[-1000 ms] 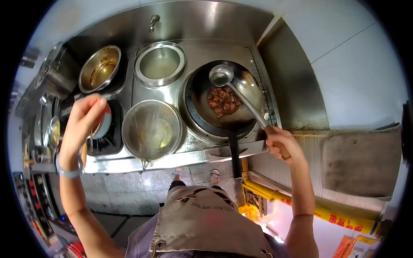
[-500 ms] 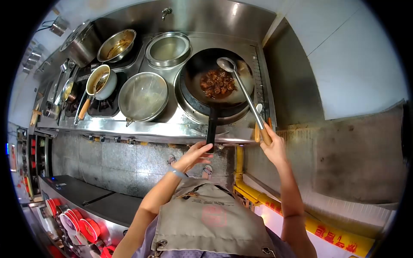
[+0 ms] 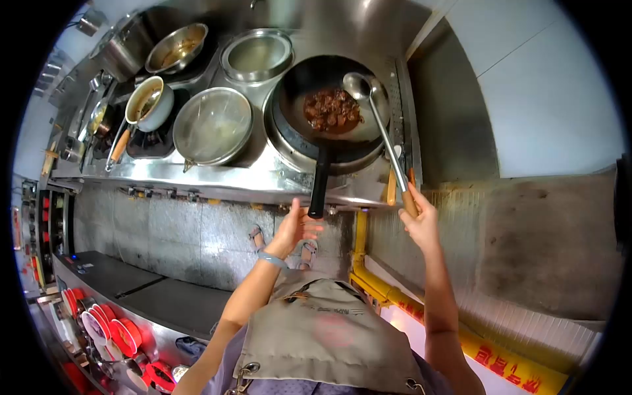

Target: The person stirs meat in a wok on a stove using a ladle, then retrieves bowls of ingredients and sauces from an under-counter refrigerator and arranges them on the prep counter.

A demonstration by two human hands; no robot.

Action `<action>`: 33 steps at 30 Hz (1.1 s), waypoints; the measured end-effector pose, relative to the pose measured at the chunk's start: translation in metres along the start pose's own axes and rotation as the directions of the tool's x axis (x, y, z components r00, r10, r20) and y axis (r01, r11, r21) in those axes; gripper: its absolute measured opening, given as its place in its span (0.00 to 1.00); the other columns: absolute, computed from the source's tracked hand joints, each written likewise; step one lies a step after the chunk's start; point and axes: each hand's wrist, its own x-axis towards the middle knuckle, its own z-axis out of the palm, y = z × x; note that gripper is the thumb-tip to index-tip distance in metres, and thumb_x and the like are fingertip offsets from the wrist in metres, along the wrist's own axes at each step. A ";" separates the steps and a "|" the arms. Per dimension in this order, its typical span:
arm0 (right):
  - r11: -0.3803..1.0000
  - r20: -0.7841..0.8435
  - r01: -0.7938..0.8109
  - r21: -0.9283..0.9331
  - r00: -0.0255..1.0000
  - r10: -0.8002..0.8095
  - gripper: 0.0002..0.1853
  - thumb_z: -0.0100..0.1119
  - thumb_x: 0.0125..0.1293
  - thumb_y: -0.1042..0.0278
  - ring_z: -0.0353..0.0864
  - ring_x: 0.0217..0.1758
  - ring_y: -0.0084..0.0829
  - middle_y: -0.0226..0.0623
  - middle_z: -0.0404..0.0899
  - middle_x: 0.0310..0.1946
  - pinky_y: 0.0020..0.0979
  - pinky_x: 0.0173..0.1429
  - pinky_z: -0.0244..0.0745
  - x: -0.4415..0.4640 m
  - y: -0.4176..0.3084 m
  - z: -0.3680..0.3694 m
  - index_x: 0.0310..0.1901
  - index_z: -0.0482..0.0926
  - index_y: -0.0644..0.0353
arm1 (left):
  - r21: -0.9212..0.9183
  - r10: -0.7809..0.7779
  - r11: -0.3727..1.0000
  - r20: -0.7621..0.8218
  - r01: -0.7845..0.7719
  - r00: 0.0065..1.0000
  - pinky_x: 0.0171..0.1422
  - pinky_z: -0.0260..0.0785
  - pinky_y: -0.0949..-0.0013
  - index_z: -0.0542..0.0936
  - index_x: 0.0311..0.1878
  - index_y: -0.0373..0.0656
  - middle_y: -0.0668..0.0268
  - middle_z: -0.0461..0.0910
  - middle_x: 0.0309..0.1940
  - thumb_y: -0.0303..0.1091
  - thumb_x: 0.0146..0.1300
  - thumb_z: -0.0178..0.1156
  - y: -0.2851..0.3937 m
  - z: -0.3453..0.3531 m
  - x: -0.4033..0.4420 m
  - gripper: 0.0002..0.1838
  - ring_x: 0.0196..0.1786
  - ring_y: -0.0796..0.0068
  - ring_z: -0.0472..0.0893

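Right hand (image 3: 421, 216) gripping ladle (image 3: 384, 135), left hand (image 3: 296, 228) spread, glossy dark-brown chunks (image 3: 332, 110) in black wok (image 3: 324, 71)

Ladle (image 3: 384, 133) glossy mtl; apron (image 3: 322, 342) matt cloth.

1. Yellow pipe (image 3: 466, 341): large red Chinese characters (image 3: 505, 365) run along it, too warped to read with certainty.
2. Apron (image 3: 289, 355): a short line of small dark lettering (image 3: 329, 309) crosses the front, with a faint pinkish-red mark (image 3: 334, 329) below it; neither can be read.
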 end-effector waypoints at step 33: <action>0.979 -0.079 -0.184 0.092 0.978 0.192 0.33 0.55 0.51 0.82 0.65 0.16 0.13 0.28 0.74 0.25 0.17 0.17 0.59 -0.016 -0.022 0.026 0.62 0.62 0.61 | -0.650 -0.116 0.738 -0.389 -0.183 0.914 0.29 0.79 0.70 0.68 0.52 0.44 0.66 0.75 0.33 0.33 0.65 0.49 -0.207 -0.120 0.247 0.13 0.29 0.70 0.77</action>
